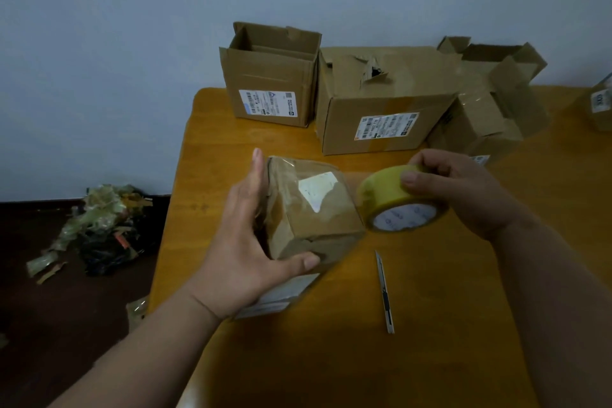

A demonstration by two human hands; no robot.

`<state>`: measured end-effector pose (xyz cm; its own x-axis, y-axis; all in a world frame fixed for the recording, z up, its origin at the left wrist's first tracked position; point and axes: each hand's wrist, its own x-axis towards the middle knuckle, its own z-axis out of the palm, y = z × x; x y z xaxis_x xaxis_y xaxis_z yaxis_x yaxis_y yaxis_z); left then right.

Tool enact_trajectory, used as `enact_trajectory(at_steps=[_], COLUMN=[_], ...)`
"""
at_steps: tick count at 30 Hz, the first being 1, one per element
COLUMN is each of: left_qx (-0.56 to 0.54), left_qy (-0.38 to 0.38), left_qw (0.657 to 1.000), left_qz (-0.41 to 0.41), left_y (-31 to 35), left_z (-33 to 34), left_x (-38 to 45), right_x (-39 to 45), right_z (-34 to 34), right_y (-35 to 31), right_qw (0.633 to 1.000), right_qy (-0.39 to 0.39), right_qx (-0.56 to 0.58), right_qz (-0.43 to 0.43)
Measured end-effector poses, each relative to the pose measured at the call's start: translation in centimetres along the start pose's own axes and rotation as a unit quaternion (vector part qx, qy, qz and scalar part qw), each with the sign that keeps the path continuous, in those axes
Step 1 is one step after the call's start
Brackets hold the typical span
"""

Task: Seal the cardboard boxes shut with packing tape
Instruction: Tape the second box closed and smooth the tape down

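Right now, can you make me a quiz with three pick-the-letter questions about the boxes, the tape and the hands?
1. Where does the slim metal utility knife lie?
A. on the orange wooden table, below the tape roll
B. inside an open box
C. on the floor

2. What colour is the round roll of packing tape?
A. blue
B. yellowish
C. black

3. What is the right hand doing?
A. resting flat on the table
B. holding the knife
C. holding the tape roll

Answers:
1. A, the knife lies on bare tabletop between the arms.
2. B, the roll looks pale yellow with a white core.
3. C, its fingers curl round the roll, while the left hand steadies the small brown cardboard box.
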<state>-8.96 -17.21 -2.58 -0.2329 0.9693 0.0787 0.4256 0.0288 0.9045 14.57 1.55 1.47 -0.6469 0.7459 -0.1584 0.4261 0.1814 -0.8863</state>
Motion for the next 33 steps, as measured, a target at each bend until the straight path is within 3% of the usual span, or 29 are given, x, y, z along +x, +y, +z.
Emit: enact_trajectory(at_steps=[7, 11, 15, 17, 20, 24, 27, 31, 33], left_qx=[-0.090, -0.105, 0.151, 0.290, 0.389, 0.463, 0.455, 0.400, 0.353], left_qy=[0.025, 0.004, -0.060, -0.150, -0.281, -0.309, -0.269, -0.167, -0.095], left_qw=[0.992, 0.983, 0.982, 0.942, 0.866, 0.820, 0.838, 0.899, 0.931], left_qz=[-0.087, -0.150, -0.093, -0.080, -0.145, -0.133, -0.135, -0.062, -0.013], left_y=[-0.7, -1.4, -0.3, 1.3, 3.6, 3.8, 2.7, 2.3, 1.7], left_z=[1.0, -0.9, -5.9, -7.7, -9.0, -7.6, -7.5, -9.3, -9.0], left_x=[-1.4, -2.7, -2.3, -1.8, -1.3, -1.1, -0.6, -0.8, -1.1], right_x=[0.7, 1.1, 1.4, 1.4, 1.0, 0.9, 1.2, 1.7, 2.3], right_z=[3.6, 6.3, 8.1, 9.2, 10.8, 12.9, 13.5, 10.6, 9.1], right_y=[-0.4, -1.0, -2.8, -3.3, -4.2, -4.8, -5.1, -4.5, -4.0], right_qw=[0.995, 0.996, 0.990, 0.984, 0.978, 0.975, 0.980, 0.985, 0.976], right_qy=[-0.068, -0.061, -0.104, -0.119, -0.147, -0.154, -0.142, -0.131, -0.133], right_qx=[-0.052, -0.059, -0.100, -0.135, -0.147, -0.147, -0.125, 0.112, 0.169], right_qz=[0.056, 0.031, 0.010, -0.002, -0.021, -0.063, -0.068, -0.009, -0.020])
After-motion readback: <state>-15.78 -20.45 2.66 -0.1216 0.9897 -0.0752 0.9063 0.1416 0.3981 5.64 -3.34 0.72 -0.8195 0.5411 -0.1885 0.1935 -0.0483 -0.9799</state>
